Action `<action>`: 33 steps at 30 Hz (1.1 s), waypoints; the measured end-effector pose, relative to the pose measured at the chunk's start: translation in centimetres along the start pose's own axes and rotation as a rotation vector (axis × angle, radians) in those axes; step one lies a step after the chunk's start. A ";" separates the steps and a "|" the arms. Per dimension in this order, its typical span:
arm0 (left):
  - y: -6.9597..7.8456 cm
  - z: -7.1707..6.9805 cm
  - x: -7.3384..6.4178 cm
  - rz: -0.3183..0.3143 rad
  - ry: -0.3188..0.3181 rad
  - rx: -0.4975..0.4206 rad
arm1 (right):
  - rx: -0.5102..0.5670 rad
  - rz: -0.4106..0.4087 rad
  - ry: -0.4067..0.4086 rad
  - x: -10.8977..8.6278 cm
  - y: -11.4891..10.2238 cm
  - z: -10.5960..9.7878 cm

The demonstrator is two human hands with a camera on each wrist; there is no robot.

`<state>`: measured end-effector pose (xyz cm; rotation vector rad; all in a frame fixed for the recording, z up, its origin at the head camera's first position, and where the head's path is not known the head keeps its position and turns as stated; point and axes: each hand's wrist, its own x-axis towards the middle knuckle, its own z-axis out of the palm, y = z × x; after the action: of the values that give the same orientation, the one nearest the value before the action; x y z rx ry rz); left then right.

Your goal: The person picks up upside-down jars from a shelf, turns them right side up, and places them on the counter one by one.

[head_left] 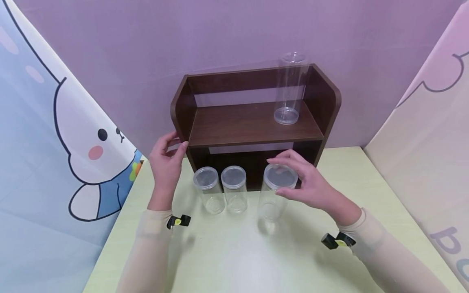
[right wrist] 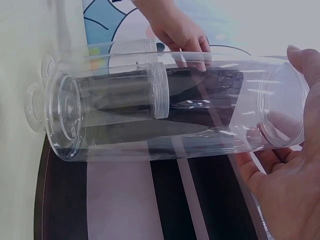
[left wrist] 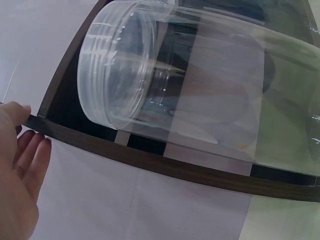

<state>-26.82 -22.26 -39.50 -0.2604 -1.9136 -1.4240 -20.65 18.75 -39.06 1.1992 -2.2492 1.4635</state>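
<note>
In the head view my right hand (head_left: 307,183) holds a tall clear plastic jar (head_left: 270,203) around its translucent lid (head_left: 280,176), thumb in front and fingers at the back. The right wrist view shows the same jar (right wrist: 210,135) upright over the table; whether its base touches down I cannot tell. My left hand (head_left: 166,158) pinches the side panel edge of a dark brown wooden shelf (head_left: 181,106), thumb on one face and fingers on the other. Two shorter lidded jars, a left one (head_left: 210,199) and a middle one (head_left: 235,197), stand on the table before the shelf.
Another tall clear jar (head_left: 289,89) stands on the upper shelf board (head_left: 234,122), towards its right end. The shelf sits at the back of the pale green table (head_left: 227,256), against a purple backdrop (head_left: 146,49). Printed curtains, one with a cartoon figure (head_left: 99,134), flank the table.
</note>
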 end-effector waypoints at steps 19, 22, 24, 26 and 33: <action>-0.1 0.6 -0.1 0.019 0.060 0.007 | -0.068 0.038 0.005 0.3 1.2 0.6; -0.3 0.5 0.0 0.031 0.055 0.002 | -0.080 0.050 -0.001 0.6 1.7 1.1; -0.4 0.5 0.0 0.035 0.054 0.002 | -0.084 0.052 -0.007 0.8 2.2 1.6; -0.4 0.5 0.0 0.039 0.056 0.003 | -0.083 0.050 -0.012 1.0 2.8 1.9; -0.3 0.5 0.1 0.051 0.062 0.005 | -0.087 0.041 -0.008 1.9 4.1 2.6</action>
<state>-27.28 -21.95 -39.73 -0.2577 -1.8475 -1.3782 -24.18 16.33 -42.10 1.1417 -2.3298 1.3613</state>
